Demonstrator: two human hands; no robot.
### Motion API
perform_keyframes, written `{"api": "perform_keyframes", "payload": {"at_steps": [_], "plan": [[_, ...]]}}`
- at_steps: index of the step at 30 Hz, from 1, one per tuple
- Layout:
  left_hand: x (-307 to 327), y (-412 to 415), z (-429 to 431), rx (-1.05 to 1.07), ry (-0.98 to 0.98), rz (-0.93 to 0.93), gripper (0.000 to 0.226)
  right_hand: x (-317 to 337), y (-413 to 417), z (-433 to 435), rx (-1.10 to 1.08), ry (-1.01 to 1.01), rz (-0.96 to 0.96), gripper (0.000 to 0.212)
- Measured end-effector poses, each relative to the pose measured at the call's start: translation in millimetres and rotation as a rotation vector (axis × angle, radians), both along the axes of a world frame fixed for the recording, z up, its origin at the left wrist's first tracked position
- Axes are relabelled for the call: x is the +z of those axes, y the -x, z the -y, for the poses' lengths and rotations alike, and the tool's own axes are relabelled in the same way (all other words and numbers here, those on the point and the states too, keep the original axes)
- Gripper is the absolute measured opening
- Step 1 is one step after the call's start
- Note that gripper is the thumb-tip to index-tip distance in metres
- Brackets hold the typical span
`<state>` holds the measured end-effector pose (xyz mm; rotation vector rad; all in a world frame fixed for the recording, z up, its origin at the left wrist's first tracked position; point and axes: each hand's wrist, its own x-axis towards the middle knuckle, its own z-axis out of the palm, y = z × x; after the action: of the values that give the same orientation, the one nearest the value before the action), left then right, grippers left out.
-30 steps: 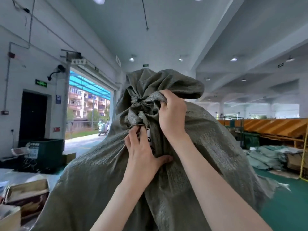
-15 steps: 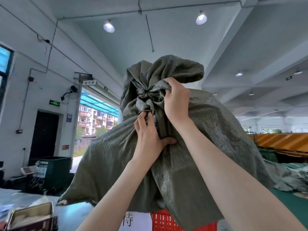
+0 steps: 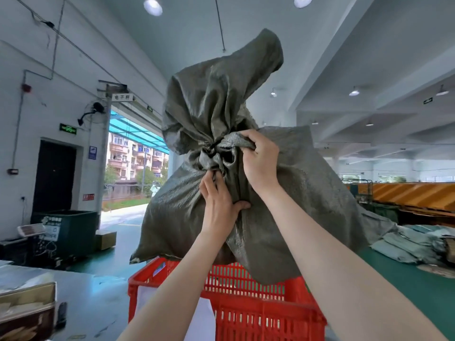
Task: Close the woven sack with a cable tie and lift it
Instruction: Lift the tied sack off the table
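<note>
A full grey-green woven sack (image 3: 307,193) hangs in the air in front of me, its bottom above a red plastic crate (image 3: 246,313). Its neck is bunched tight, and the loose top fabric flares upward above the neck. My right hand (image 3: 259,161) grips the gathered neck from the right. Just below the neck, my left hand (image 3: 219,205) pinches a fold of the sack. No cable tie can be made out in the bunched fabric.
A dark green bin (image 3: 66,230) stands by the left wall near an open loading door. Flat grey sacks (image 3: 413,242) are piled on the green floor at right, in front of an orange barrier (image 3: 406,195). A metal table (image 3: 73,291) with boxes is at lower left.
Both hands have raised the sack higher, so its bottom is now above the red crate, which has come into view. The loose top fabric now stands upward.
</note>
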<state>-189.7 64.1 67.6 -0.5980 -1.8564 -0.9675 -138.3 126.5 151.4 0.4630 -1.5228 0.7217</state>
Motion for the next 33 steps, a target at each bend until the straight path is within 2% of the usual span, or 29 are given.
{"api": "perform_keyframes", "payload": {"at_steps": [4,7,11,14,18,20,22,24,27,30,33], "plan": [[-39,29,-8,0.048,0.056,0.027,0.102,-35,35,-13,0.045,0.077,0.172,0.033],[-62,52,-8,0.169,0.125,-0.07,0.107,-53,57,-22,0.045,0.138,0.269,0.029],[-80,68,-1,0.287,0.133,-0.129,0.107,-63,79,-17,0.006,0.037,0.383,0.026],[-90,78,8,0.319,0.197,-0.088,0.105,-70,100,-15,0.002,0.055,0.441,0.024],[-91,89,15,0.282,0.261,0.051,0.095,-78,116,-12,-0.026,0.06,0.491,0.024],[-90,93,18,0.244,0.306,0.151,0.087,-79,122,-9,-0.06,-0.018,0.544,0.018],[-89,93,22,0.212,0.32,0.184,0.079,-80,130,-8,-0.185,-0.115,0.621,0.013],[-95,97,23,0.206,0.393,0.144,0.072,-84,136,-12,-0.292,-0.145,0.701,0.017],[-103,103,18,0.248,0.448,0.002,0.065,-100,134,-30,-0.318,-0.151,0.842,0.016],[-124,114,11,0.107,0.624,0.284,0.052,-131,131,-54,-0.354,-0.148,1.051,0.031],[-151,125,6,0.041,0.795,0.485,0.039,-176,130,-73,-0.528,-0.347,1.337,0.036]]}}
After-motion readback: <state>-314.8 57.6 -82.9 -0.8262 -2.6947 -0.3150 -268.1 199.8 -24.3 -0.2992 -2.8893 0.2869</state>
